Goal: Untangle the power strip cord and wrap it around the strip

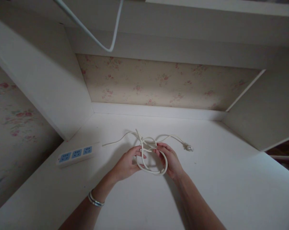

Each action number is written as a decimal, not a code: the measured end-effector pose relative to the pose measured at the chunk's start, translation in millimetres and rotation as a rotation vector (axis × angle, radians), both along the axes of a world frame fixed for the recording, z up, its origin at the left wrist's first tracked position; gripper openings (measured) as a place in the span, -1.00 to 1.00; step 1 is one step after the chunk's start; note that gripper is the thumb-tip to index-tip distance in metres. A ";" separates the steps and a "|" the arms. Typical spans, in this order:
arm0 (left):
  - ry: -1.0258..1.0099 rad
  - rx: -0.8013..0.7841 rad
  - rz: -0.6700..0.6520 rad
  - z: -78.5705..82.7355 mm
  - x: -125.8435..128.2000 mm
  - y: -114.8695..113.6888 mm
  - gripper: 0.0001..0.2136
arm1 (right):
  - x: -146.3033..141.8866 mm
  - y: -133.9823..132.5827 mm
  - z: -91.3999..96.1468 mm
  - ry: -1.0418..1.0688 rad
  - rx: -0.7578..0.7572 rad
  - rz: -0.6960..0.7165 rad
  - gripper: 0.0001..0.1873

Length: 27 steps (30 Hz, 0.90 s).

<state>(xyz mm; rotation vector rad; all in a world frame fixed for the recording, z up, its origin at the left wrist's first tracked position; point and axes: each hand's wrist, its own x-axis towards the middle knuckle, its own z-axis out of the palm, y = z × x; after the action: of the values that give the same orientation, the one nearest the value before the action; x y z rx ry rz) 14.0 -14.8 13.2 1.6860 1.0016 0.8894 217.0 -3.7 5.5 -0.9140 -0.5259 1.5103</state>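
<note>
Cream cord (156,172), one: loosely coiled between the hands. Left hand (128,163): fingers gripping the coil's left side. Right hand (170,158): gripping its right. Plug (188,147): beyond right grip. Handling: steady both sides, even loops, free ends untangled.

White tabletop (230,185); on it power strip (76,154), plug (188,147).

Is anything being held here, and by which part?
Yes: a coiled off-white flexible cord. The right hand grips the right side of its loops; the left hand touches their left side, how firmly is unclear.
</note>
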 end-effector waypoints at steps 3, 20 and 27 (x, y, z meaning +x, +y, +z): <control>0.027 0.005 -0.014 -0.3 -0.8 0.0 -0.34 | -0.3 -0.5 -0.2 0.008 0.002 -0.003 -0.79; 0.034 0.095 -0.035 1.9 -8.6 1.5 -0.49 | -3.6 -6.5 7.3 -0.093 0.086 0.069 -0.82; 0.057 0.092 0.002 4.2 -8.0 0.8 -0.68 | -3.4 -8.7 6.3 -0.432 0.139 -0.193 -0.76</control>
<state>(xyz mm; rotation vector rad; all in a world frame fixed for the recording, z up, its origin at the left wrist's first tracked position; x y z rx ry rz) 6.1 -14.0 17.4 1.7968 1.0147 0.9050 213.6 -12.4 11.8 -1.1522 -0.8188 1.0893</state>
